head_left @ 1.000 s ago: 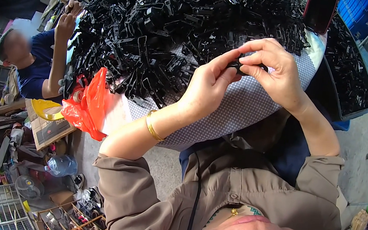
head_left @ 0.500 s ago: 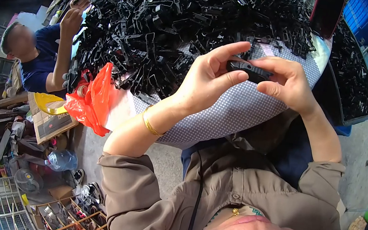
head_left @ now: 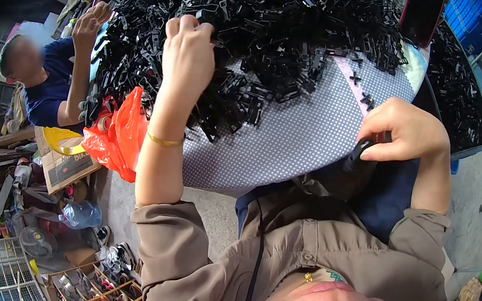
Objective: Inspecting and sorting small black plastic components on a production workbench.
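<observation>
A large heap of small black plastic parts [head_left: 257, 36] covers the far side of a table with a grey dotted cloth [head_left: 293, 130]. My left hand [head_left: 190, 51] reaches into the heap, its fingers bent down and closed among the parts. What they pinch is hidden behind the knuckles. At the cloth's right edge, my right hand [head_left: 406, 134] is closed on a longish black plastic part [head_left: 356, 154], held between thumb and fingers. Several small black pieces [head_left: 366, 99] lie loose on the cloth just beyond that hand.
A red plastic bag [head_left: 117, 133] sits at the table's left edge. Beyond it, a person in a dark blue shirt [head_left: 56, 87] has both hands raised by the heap. More black parts fill a bin [head_left: 461, 98] at right. A dark red-edged object [head_left: 421, 19] stands at the back right.
My hands were together around the black part above the cloth. Now the left has moved away to the heap, while the right has drawn back toward me, lower and right, still holding the part.
</observation>
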Demonstrator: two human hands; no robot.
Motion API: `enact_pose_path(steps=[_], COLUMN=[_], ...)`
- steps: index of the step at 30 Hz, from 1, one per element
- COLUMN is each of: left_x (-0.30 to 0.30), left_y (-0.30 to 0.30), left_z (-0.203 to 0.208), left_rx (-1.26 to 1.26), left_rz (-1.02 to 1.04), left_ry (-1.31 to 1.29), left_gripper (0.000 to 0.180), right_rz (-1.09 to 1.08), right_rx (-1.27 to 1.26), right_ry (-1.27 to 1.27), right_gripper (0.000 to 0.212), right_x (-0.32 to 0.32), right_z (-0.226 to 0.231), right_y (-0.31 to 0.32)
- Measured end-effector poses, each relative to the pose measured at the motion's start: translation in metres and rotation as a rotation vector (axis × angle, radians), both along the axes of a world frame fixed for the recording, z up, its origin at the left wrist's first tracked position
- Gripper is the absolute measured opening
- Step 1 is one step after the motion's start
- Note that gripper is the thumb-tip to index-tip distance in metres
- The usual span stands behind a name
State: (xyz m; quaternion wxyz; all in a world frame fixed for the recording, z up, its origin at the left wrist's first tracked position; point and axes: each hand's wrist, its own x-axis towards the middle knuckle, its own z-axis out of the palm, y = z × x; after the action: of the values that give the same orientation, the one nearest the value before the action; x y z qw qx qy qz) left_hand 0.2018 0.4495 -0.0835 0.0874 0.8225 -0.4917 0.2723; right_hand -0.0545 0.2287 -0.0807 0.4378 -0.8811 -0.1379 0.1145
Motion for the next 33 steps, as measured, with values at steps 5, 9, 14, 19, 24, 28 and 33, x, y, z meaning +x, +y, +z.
enact_pose_path(steps=[5,9,14,19,24,28,33], left_x=[0.013,0.002,-0.021,-0.043,-0.06,-0.081,-0.096], left_y=[0.0,-0.005,-0.002,-0.01,-0.017,-0.024,-0.03], left_z=[-0.004,0.001,0.015,0.019,0.005,-0.012,-0.021], left_rx=[0.133,0.193,-0.061,-0.408,-0.507,-0.378,-0.553], left_rz=[0.099,0.114,0.096,-0.134,-0.329,-0.411,-0.474], left_ry=[-0.039,-0.025,0.267,0.604,1.204,1.299,1.39], left_gripper=[0.019,0.018,0.017,0.02,0.021,0.028,0.036], right_rz=[-0.3,-0.472,-0.338,-0.351,-0.502,-0.5,-0.441], right_rx=[-0.035,-0.517,-0.662,-0.619,-0.301,-0.041,0.001], right_ry=[-0.338,-0.884,-0.842,-0.816,-0.824,-0.78,-0.773], right_gripper=[0.012,0.032,0.032,0.02,0.019,0.019,0.018], right_x=[0.022,0.06,0.077,0.07,0.056,0.043,0.033], right_z=[-0.018,-0.045,-0.052,-0.044,-0.025,-0.016,-0.01], right_y=[0.012,0.01,0.0,-0.003,0.001,0.019,0.037])
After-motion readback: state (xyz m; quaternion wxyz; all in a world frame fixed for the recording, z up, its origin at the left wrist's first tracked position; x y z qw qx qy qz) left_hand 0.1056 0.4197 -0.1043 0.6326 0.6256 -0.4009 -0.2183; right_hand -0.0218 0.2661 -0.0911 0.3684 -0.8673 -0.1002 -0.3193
